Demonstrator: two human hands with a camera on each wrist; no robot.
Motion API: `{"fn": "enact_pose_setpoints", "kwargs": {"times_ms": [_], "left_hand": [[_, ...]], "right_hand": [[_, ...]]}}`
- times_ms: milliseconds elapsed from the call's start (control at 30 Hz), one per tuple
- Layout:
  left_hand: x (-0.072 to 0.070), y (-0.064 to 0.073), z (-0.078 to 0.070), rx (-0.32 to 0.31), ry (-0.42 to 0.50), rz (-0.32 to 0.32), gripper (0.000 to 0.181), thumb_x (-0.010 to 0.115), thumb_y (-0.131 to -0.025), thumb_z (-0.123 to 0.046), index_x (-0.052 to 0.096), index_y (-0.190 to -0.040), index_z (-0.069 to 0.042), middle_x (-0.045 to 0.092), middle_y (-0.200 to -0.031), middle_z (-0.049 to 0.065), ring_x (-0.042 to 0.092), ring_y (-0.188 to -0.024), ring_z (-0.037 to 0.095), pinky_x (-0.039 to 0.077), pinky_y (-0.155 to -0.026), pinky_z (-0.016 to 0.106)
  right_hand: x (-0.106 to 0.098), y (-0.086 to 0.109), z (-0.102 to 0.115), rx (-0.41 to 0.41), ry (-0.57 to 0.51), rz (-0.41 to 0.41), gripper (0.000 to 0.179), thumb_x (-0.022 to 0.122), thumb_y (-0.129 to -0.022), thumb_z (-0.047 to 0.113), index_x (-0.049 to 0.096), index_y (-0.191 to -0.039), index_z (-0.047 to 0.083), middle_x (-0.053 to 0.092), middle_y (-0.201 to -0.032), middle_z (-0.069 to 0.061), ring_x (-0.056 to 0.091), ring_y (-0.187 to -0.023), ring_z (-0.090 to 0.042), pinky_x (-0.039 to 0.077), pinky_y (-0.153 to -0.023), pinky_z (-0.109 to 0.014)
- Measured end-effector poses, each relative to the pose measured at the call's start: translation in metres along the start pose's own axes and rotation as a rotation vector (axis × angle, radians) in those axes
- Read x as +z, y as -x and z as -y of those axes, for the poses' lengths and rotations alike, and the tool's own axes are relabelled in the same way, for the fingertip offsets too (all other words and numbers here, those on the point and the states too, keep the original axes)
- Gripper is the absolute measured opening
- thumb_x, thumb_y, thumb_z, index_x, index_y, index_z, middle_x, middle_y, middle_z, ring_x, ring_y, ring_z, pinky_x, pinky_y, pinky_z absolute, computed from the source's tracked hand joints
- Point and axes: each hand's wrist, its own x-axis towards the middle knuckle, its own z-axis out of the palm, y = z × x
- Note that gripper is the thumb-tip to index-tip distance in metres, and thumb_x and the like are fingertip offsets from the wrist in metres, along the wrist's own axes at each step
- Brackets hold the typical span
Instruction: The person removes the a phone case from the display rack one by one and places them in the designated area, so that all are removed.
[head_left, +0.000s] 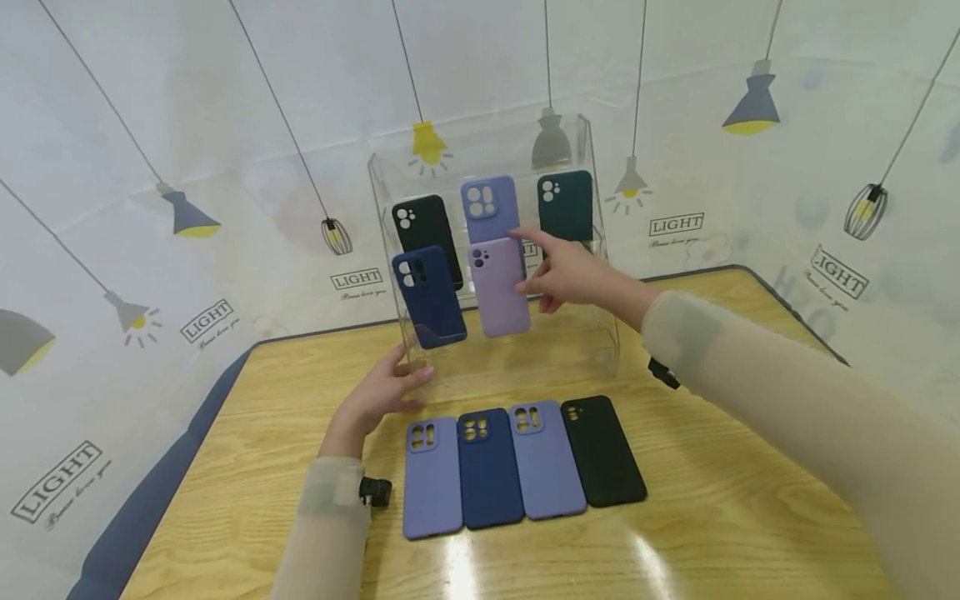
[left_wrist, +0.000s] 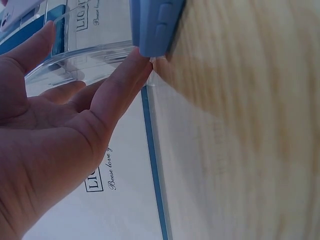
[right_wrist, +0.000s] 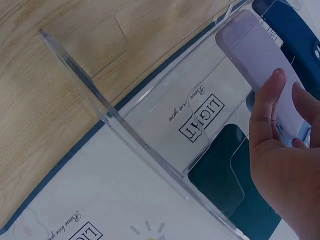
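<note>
Wood-grain table (head_left: 247,467): glossy, four phone cases (head_left: 491,471) lying side by side.
Backdrop (head_left: 255,275): pale, printed lamps (head_left: 753,104).
Pink case (head_left: 501,292): tilted upright on clear stand (head_left: 536,354).
Left hand (head_left: 382,387): fingers loosely spread, at stand's corner.
Right hand (head_left: 570,271): fingers parted, touching pink case.

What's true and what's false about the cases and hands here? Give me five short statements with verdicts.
1. Four phone cases lie side by side on the table. True.
2. A dark green case stands at the upper right of the clear stand. True.
3. Six cases are on the clear stand. False: five are.
4. The left hand is at the clear stand's lower left corner. True.
5. The right hand rests on the table. False: it is at the pale lilac case.
</note>
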Motion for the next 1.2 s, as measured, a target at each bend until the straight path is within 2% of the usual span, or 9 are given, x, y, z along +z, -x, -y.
{"fn": "enact_pose_setpoints", "kwargs": {"times_ms": [300, 500, 600, 800, 1033, 1200], "left_hand": [[0.0, 0.001, 0.0, 0.004, 0.001, 0.005, 0.089, 0.06, -0.111, -0.026, -0.003, -0.173, -0.022, 0.027, -0.173, 0.028, 0.044, -0.153, 0.046, 0.053, -0.116, 0.056], [0.0, 0.001, 0.0, 0.003, 0.001, 0.006, 0.089, 0.06, -0.111, -0.026, -0.003, -0.173, -0.022, 0.027, -0.173, 0.027, 0.044, -0.153, 0.046, 0.053, -0.116, 0.055], [0.0, 0.001, -0.001, 0.0, -0.001, 0.003, 0.089, 0.06, -0.111, -0.026, -0.003, -0.173, -0.022, 0.027, -0.173, 0.027, 0.044, -0.153, 0.045, 0.054, -0.115, 0.055], [0.0, 0.001, -0.001, -0.003, -0.009, 0.005, 0.089, 0.06, -0.111, -0.027, -0.003, -0.173, -0.023, 0.027, -0.173, 0.027, 0.044, -0.153, 0.045, 0.054, -0.115, 0.055], [0.001, 0.001, -0.001, -0.002, -0.016, 0.005, 0.088, 0.06, -0.111, -0.027, -0.003, -0.173, -0.023, 0.027, -0.173, 0.027, 0.044, -0.153, 0.045, 0.054, -0.115, 0.054], [0.002, 0.0, -0.001, -0.019, -0.012, -0.005, 0.089, 0.061, -0.11, -0.028, -0.001, -0.174, -0.025, 0.028, -0.174, 0.025, 0.047, -0.152, 0.044, 0.056, -0.113, 0.052]], "right_hand": [[0.006, 0.002, 0.003, -0.028, 0.034, -0.005, 0.085, 0.073, -0.103, 0.016, 0.023, -0.169, 0.034, 0.079, -0.107, -0.022, 0.078, -0.073, -0.03, 0.068, -0.065, -0.036], [0.012, 0.002, -0.002, -0.049, 0.014, -0.032, 0.08, 0.07, -0.103, 0.011, 0.024, -0.165, 0.034, 0.076, -0.119, -0.022, 0.078, -0.078, -0.034, 0.067, -0.064, -0.036], [0.015, 0.002, -0.005, -0.075, 0.02, -0.048, 0.077, 0.069, -0.104, 0.008, 0.026, -0.162, 0.035, 0.074, -0.123, -0.021, 0.078, -0.077, -0.031, 0.067, -0.064, -0.035], [0.017, 0.001, -0.012, -0.149, 0.041, -0.078, 0.07, 0.067, -0.104, 0.004, 0.033, -0.158, 0.033, 0.077, -0.112, -0.018, 0.077, -0.074, -0.031, 0.066, -0.064, -0.034], [0.017, -0.003, -0.022, -0.177, -0.015, -0.109, 0.072, 0.068, -0.103, 0.003, 0.034, -0.158, 0.033, 0.079, -0.106, -0.018, 0.076, -0.071, -0.027, 0.066, -0.064, -0.035], [0.018, -0.005, -0.026, -0.159, -0.065, -0.095, 0.077, 0.069, -0.102, 0.003, 0.032, -0.16, 0.038, 0.077, -0.113, -0.019, 0.076, -0.074, -0.032, 0.066, -0.066, -0.036]]}}
